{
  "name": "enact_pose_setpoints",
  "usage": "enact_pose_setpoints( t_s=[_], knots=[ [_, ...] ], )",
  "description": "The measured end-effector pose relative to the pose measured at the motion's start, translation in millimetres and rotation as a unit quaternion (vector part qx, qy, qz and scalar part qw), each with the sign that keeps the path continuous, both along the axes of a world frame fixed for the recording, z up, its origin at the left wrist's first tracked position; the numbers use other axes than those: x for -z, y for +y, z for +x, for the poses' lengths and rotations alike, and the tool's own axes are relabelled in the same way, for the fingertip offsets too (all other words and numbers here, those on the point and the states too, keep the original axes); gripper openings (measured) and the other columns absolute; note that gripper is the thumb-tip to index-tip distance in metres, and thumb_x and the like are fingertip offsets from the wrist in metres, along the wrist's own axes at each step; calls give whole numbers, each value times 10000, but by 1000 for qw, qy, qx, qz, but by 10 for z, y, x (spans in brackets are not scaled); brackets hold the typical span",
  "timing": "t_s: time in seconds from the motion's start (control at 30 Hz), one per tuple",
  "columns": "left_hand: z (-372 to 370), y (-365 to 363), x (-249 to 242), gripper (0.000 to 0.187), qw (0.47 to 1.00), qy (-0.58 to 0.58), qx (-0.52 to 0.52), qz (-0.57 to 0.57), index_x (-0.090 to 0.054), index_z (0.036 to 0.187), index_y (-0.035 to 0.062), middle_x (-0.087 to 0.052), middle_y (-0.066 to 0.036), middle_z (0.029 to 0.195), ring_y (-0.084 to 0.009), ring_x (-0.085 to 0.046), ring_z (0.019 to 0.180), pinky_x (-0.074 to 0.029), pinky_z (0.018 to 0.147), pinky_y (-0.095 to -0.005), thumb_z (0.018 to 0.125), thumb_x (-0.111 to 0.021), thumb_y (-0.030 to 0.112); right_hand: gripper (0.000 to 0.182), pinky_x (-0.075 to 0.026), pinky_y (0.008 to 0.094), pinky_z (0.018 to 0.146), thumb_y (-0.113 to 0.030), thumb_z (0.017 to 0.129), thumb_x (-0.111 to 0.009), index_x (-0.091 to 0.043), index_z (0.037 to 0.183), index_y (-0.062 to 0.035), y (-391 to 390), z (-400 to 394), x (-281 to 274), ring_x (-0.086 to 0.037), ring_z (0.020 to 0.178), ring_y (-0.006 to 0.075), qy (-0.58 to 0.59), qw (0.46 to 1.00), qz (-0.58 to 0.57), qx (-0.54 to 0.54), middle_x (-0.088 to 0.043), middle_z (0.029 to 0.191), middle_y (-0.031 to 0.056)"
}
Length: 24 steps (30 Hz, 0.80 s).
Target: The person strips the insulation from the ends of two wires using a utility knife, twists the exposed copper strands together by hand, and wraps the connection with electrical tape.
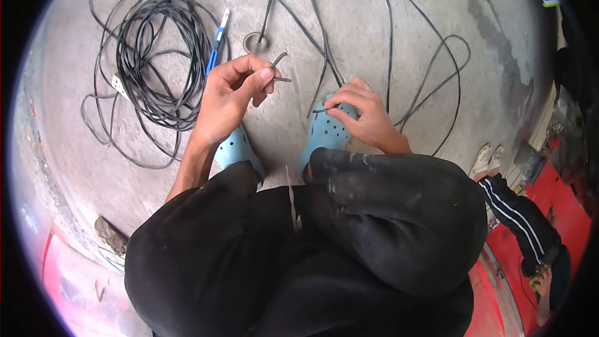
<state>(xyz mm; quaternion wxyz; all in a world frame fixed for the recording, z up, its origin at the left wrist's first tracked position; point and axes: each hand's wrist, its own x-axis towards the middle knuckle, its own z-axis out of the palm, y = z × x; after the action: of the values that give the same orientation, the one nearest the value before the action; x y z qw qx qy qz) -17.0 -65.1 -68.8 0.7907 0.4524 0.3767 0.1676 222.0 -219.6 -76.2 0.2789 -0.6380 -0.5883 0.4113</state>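
My left hand [234,90] is closed, thumb against fingers, on a black cable whose two short split ends [281,62] stick out past the fingertips. My right hand [362,115] pinches the end of another black cable [320,111] above my blue clog [329,130]. The two hands are apart, both over the concrete floor. Just beyond my left hand lie a blue utility knife [216,47] and a roll of tape [248,42]. A big loose coil of black cable [156,65] rests to the left of that hand.
More loose black cable [391,43] loops across the concrete floor [437,0] ahead and to the right. A stone-like lump [110,235] lies at the lower left. At the right, another person in striped trousers [518,215] sits by a red surface [564,193].
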Motion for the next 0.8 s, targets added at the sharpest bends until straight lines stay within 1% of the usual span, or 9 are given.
enact_pose_setpoints(
  t_s=[0.1, 0.17, 0.2, 0.3, 0.4, 0.5, 0.6, 0.7, 0.8],
  knots=[
    [11, 39, -71, 144, 1000, -24, 2, 3, -659, 968, -5, -617, -27, 763, -70, -501, 643, -396, 591, -223, 1012, -600, 120, 83, -445, 318, 740, -97, 828, -783, -727, 882, -68, 169, -29, -229, -545, 800, 206, 59, 997, 29, 44, -685, 824, 38],
    [24, 58, -145, 138, 1000, -26, 4, 13, -655, 965, -4, -620, -29, 769, -70, -508, 648, -403, 595, -224, 1009, -603, 116, 97, -442, 311, 724, -95, 835, -784, -723, 899, -56, 246, -41, -330, -544, 776, 190, 87, 993, 53, 52, -685, 815, 41],
    [26, 71, -170, 130, 999, -34, 7, 14, -653, 962, 3, -630, -32, 789, -72, -529, 666, -425, 606, -226, 1005, -612, 119, 104, -440, 307, 716, -93, 838, -784, -721, 908, -50, 278, -43, -368, -543, 764, 182, 101, 991, 65, 56, -685, 811, 42],
    [1, 96, -237, 122, 999, -35, 24, 34, -654, 969, 13, -640, -34, 821, -74, -546, 686, -443, 616, -229, 1001, -618, 126, 97, -438, 317, 709, -67, 875, -746, -686, 932, -15, 330, -11, -455, -544, 804, 175, 149, 983, 100, 33, -682, 861, 65],
    [-17, 104, -298, 112, 998, -45, 20, 40, -649, 964, 24, -652, -35, 874, -77, -566, 718, -456, 626, -229, 996, -624, 128, 74, -441, 296, 713, -93, 888, -743, -704, 925, -42, 371, -37, -502, -546, 781, 162, 187, 971, 145, 46, -681, 835, 45],
    [-12, 98, -347, 105, 998, -53, 14, 39, -646, 965, 30, -653, -31, 890, -78, -590, 756, -463, 633, -229, 990, -634, 132, 57, -444, 299, 732, -86, 904, -727, -692, 931, -51, 376, -56, -549, -557, 802, 164, 244, 956, 149, 58, -677, 861, 50],
    [-19, 105, -369, 102, 997, -57, 17, 50, -644, 977, 28, -654, -33, 893, -77, -591, 754, -464, 635, -224, 990, -632, 129, 56, -459, 307, 763, -80, 919, -710, -685, 956, -47, 384, -66, -586, -579, 839, 171, 305, 939, 150, 60, -673, 893, 62],
    [-15, 91, -387, 104, 996, -65, 10, 51, -643, 983, 27, -655, -36, 894, -76, -591, 752, -466, 633, -222, 988, -634, 130, 138, -505, 345, 800, -157, 971, -672, -646, 1002, -25, 385, -27, -601, -593, 885, 215, 316, 935, 159, 26, -655, 940, 144],
    [-27, 82, -387, 110, 997, -62, 7, 56, -640, 981, 27, -655, -40, 893, -77, -592, 746, -469, 630, -222, 984, -642, 137, 47, -485, 326, 809, -81, 947, -677, -672, 961, -36, 394, -67, -633, -608, 896, 193, 348, 923, 155, 52, -670, 926, 96]
  ],
)
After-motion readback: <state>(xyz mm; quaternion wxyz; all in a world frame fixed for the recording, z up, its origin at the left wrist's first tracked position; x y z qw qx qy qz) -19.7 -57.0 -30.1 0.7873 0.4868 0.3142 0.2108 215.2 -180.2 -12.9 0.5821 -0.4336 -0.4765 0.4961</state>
